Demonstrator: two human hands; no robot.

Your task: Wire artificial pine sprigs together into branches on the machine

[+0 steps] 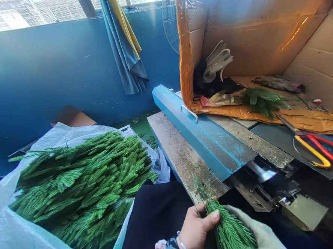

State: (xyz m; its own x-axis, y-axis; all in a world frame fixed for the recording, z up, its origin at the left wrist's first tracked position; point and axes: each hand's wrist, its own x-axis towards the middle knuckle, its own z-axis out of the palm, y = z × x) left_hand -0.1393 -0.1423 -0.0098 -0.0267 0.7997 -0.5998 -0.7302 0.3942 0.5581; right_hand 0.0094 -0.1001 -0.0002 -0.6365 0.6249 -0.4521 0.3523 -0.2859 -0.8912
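Your left hand [195,227] is gripping a green, needle-leaved bunch [231,229] | long axis slanting, thin end pointing forward-left | off-white-gloved right hand [269,238] touching it, hold unclear

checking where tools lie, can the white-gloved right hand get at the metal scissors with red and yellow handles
Probably yes: nothing covers the handles of the scissors, which point away from the orange-taped cardboard box. But the right hand is at the green needle-leaved sprigs, with bare metal machine parts between.
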